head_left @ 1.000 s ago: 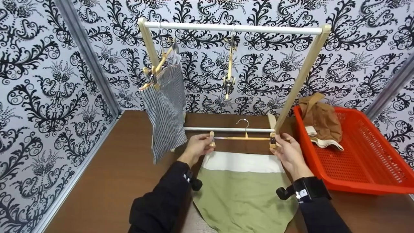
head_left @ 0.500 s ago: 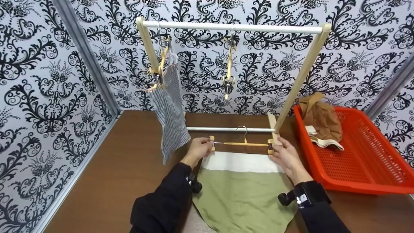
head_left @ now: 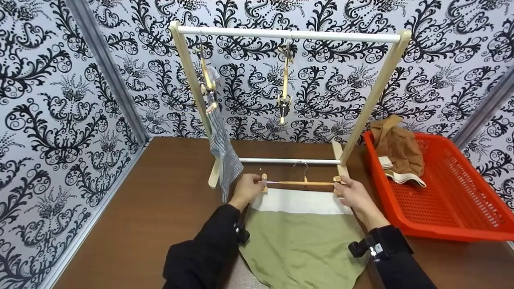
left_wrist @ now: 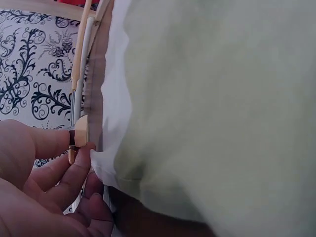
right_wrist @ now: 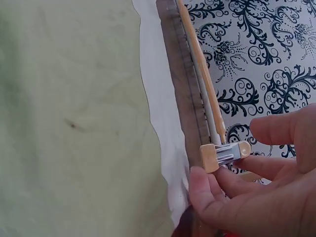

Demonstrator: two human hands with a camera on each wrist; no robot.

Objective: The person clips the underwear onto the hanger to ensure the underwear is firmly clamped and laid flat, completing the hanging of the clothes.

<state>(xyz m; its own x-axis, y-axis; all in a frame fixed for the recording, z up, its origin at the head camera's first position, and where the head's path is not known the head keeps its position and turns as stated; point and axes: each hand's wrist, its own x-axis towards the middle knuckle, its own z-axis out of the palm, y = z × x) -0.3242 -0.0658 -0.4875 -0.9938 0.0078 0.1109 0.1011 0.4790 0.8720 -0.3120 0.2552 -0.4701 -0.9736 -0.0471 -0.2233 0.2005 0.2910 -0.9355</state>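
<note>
As far as these views show, I'd call it partly done: striped cloth (head_left: 221,138) is clipped up on the rack (head_left: 373,90), olive cloth (head_left: 307,241) isn't clipped yet, brown garment (head_left: 401,150) sits in the red basket (head_left: 449,230) at right. One bare hanger (head_left: 285,82) also hangs from the rack's top rail.

Work is at the wooden clip hanger (head_left: 297,183), just beyond the olive cloth's far edge, in front of the rack's lower rail. Left hand (head_left: 249,188) pinches the left clip (left_wrist: 82,130), a fingertip touching the cloth's corner. Right hand (head_left: 356,196) has fingers curled round the right clip (right_wrist: 210,158); thumb looks just off it, so I can't tell how firm that hold is. Neither clip has the cloth between its jaws; left one is right beside the edge, right one slightly apart.

Olive cloth lies spread on the brown table (head_left: 132,228), near end cut off by the frame. Dull green, soft shallow wrinkles, white band (head_left: 301,200) along the far edge, wavy up close. Hanger: slim light-wood bar, metal section by the left clip, thin wire hook upward.
</note>
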